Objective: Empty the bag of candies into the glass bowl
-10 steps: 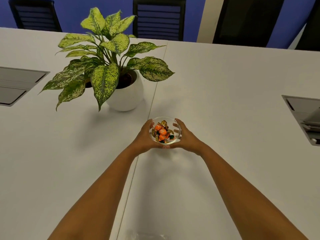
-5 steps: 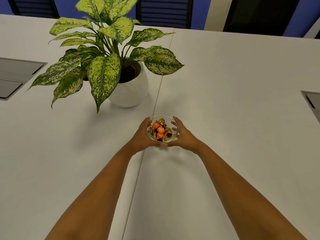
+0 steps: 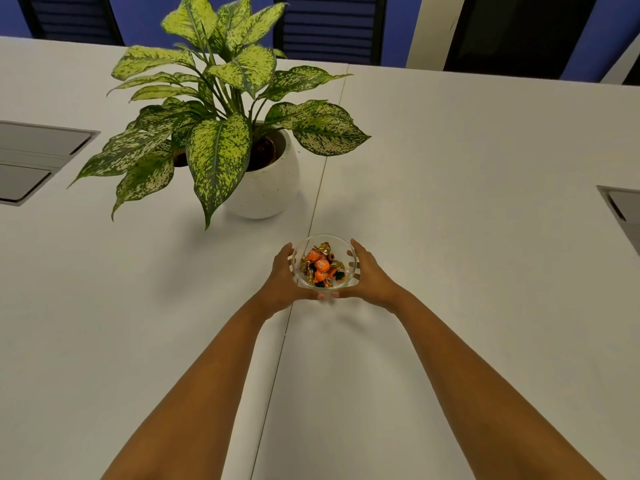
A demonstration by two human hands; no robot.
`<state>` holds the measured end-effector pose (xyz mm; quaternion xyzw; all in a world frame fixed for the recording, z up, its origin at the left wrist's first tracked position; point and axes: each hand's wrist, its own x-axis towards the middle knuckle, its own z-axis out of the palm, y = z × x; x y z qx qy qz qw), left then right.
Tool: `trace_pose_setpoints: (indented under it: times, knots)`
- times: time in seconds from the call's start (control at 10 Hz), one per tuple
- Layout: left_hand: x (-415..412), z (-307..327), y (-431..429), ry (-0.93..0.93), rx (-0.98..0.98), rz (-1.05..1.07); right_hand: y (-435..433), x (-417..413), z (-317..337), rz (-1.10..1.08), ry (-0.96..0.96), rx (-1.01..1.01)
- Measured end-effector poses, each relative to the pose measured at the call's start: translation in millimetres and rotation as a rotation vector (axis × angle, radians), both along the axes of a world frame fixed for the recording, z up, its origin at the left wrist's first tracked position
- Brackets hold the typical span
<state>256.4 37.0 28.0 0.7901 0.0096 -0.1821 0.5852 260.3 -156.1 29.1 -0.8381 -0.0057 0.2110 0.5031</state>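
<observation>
A small glass bowl (image 3: 349, 252) sits on the white table (image 3: 450, 306) in front of me, over the seam between two tabletops. Inside it lie several wrapped candies (image 3: 320, 266), orange, gold and dark green. My left hand (image 3: 277, 278) cups the bowl's left side and my right hand (image 3: 369, 275) cups its right side, fingers curled round the glass, thumbs meeting at the near rim. The candy bag is not in view.
A potted plant (image 3: 266, 181) with large speckled green leaves stands just beyond the bowl, to the left. Grey cable hatches are set into the table at the far left (image 3: 31, 161) and the right edge (image 3: 623, 213). Dark chairs (image 3: 329, 26) line the far side.
The view has shifted forward and down, so the plant and bowl appear closer. Both hands keep holding the bowl. A clear wrapper seen at the bottom edge a second ago is out of view.
</observation>
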Motion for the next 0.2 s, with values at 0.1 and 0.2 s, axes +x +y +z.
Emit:
trace_pose_setpoints:
  times: [0.1, 0.2]
  knots:
    - [-6.5, 6.7, 3.4, 0.042, 0.022, 0.050, -0.3, -5.5, 5.6, -0.029, -0.008, 0.002]
    - [-15.3, 8.7, 1.6, 0.023, 0.040, 0.117, 1.6, -11.7, 7.1, -0.072, -0.027, 0.023]
